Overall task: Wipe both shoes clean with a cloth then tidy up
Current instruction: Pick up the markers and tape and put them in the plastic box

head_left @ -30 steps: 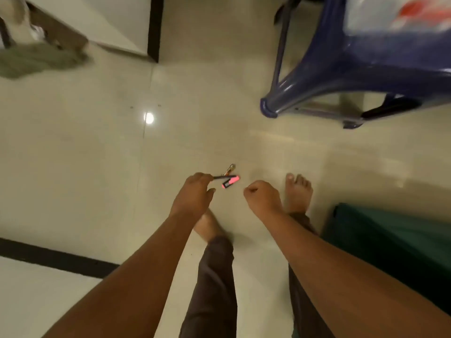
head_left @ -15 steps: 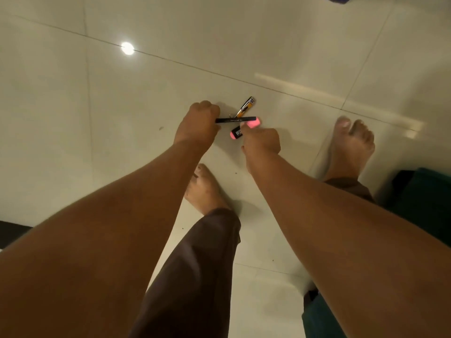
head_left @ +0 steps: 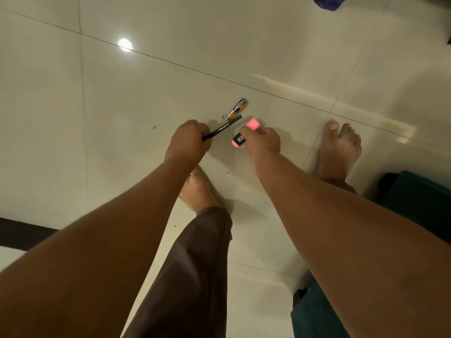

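Stands barefoot on a pale tiled floor, bent forward, a brown trouser leg nearest and some dark green fabric just beside it on the right. Reaches down with both arms. Grips a black pen in the left hand, fingers curled tight round its lower end, the far end slanting up and to the right. Pinches a pink marker in the right hand, thumb and fingertips clamped on its middle, cap and base poking out either side. Leaves a nail clipper lying on the tile just beyond both hands, close to the pen's tip; cannot tell whether touching. Farther off, at the top edge, only the foot of a blue chair. Shows no shoe and no cloth anywhere in view, so cannot place either. Looks like the tidy-up part of the job: gathering small stray items off the floor. Next probably calls for shifting pen and marker into one hand, or sparing a finger or two, then nipping the thin, flat clipper off the slick tile with the fingertips without dropping the rest.
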